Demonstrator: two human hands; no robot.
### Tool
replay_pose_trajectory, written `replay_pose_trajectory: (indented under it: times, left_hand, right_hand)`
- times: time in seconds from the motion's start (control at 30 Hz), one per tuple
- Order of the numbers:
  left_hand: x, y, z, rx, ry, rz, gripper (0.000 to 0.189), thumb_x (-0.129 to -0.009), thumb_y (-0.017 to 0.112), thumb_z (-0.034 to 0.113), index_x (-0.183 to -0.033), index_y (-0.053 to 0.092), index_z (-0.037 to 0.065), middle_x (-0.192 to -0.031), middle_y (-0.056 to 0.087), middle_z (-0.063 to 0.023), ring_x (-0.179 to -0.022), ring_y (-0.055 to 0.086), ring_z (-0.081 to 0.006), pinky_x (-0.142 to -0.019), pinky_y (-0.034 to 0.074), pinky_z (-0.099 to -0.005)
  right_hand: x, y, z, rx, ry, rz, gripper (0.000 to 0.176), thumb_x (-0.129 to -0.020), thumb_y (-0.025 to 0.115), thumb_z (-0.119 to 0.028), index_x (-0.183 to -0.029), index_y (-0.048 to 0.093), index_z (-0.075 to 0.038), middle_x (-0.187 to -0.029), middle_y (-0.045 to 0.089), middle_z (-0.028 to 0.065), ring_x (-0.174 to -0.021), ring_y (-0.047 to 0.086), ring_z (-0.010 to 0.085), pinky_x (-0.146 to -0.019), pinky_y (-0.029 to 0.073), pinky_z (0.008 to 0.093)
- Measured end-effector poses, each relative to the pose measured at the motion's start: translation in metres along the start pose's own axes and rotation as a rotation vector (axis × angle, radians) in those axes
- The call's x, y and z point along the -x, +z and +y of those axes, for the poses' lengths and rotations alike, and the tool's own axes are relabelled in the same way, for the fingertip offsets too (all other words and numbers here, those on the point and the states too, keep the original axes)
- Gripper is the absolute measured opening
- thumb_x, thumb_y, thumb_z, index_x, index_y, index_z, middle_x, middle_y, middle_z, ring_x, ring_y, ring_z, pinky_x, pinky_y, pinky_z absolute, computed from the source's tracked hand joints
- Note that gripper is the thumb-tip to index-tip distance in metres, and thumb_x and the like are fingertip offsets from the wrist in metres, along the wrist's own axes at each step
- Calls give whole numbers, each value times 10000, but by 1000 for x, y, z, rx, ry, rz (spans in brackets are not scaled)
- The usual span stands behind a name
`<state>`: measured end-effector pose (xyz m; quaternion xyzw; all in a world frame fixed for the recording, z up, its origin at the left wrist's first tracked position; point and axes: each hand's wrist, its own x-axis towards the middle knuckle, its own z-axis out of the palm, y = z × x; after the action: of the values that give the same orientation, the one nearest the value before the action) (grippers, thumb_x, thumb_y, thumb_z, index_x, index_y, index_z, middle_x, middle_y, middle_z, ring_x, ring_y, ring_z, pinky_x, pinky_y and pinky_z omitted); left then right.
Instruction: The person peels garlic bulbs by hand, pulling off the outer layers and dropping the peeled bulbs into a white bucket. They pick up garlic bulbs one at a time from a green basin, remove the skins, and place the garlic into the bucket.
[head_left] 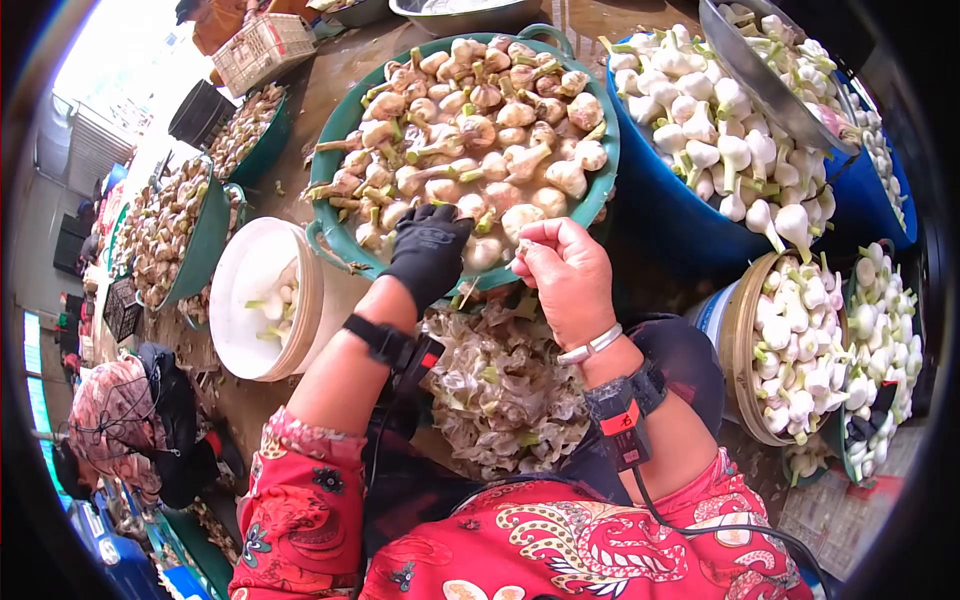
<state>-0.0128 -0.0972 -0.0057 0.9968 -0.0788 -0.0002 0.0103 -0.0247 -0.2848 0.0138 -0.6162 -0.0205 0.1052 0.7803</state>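
Observation:
My left hand (pixel 430 252), in a black glove, is at the near rim of a green tub (pixel 327 235), its fingers curled and their tips hidden. The tub holds many unpeeled garlic bulbs (pixel 480 135) in brownish water. To its right, my bare right hand (pixel 570 278) is closed in a pinch near the same rim; a small pale bit shows at the fingertips, too small to name. Below both hands, between my knees, lies a heap of garlic skins (pixel 505 390). A thin pale strip hangs just beside the glove.
On the left stands a white bucket (pixel 250 300) with a few peeled bulbs inside. Blue tubs (pixel 650 195) and a bucket (pixel 722 330) of cleaned garlic crowd the right. More green tubs (pixel 205 250) of unpeeled garlic stand farther left. A person holds a crate (pixel 262 52) at the back.

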Motion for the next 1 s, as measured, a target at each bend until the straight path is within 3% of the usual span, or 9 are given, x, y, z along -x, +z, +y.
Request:
replay_pose_trajectory:
  times: [0.2,0.3,0.37,0.43,0.53,0.6,0.67,0.9,1.0]
  left_hand:
    - [-26,22,-12,-112,-51,-220,190,-759,637,237,-912,653,125,-1029,619,-134,-996,582,-331,-853,435,-473]
    - [3,-9,-17,280,-74,-54,248,-763,691,193,-962,649,51,-891,658,-132,-846,643,-279,-724,498,-384]
    - [32,-31,-11,701,-103,-2,240,-772,696,78,-997,645,9,-897,658,-91,-856,631,-166,-736,500,-313]
    - [59,-45,-1,1314,-242,-64,240,-784,699,44,-1007,636,-17,-948,641,-55,-878,605,-127,-768,501,-269]
    - [85,-49,10,1597,-332,41,311,-807,685,76,-1098,617,-10,-980,651,-65,-840,629,-151,-763,514,-281]
    - [93,-43,12,2027,-409,127,293,-853,643,111,-1119,604,-5,-957,650,-69,-810,630,-148,-746,529,-293]
    - [93,-41,19,2021,-420,158,292,-869,626,131,-1125,598,-7,-949,649,-68,-793,630,-145,-726,532,-294]
    - [89,-33,15,1781,-471,185,232,-887,606,147,-1056,622,-10,-881,647,-60,-768,633,-149,-682,539,-293]
    - [92,-35,17,1848,-478,159,190,-885,601,130,-1005,619,-15,-888,632,-63,-762,632,-160,-678,535,-297]
  right_hand:
    - [-4,-8,-11,-36,79,-31,108,-864,587,-54,-966,599,-18,-821,620,27,-720,595,77,-646,478,209]
    - [-6,-9,5,270,-77,-99,264,-808,629,-46,-1070,602,-24,-944,628,43,-838,607,118,-731,495,228]
    - [-2,-1,13,513,-331,-127,595,-700,634,26,-1276,507,-49,-1135,597,27,-1011,577,139,-834,485,260]
    - [1,8,23,174,-208,-309,623,-650,666,-63,-1253,511,-80,-1098,595,148,-965,602,262,-859,477,332]
    - [12,13,6,127,16,-501,625,-642,647,-53,-1250,505,-68,-1159,563,171,-1021,584,317,-894,462,350]
    - [15,16,9,310,-201,-444,605,-631,652,-49,-1221,518,-55,-1150,563,173,-1012,583,323,-897,463,350]
    - [17,21,14,465,-499,-362,585,-594,687,-7,-1160,541,-34,-1089,598,136,-1020,603,269,-880,472,327]
    - [16,27,12,500,-583,-333,573,-579,729,-61,-1128,570,-31,-1074,595,151,-1003,594,306,-886,473,334]
    - [15,22,23,142,-122,-424,609,-618,753,-3,-1192,550,-19,-1046,620,68,-903,597,135,-801,498,268]
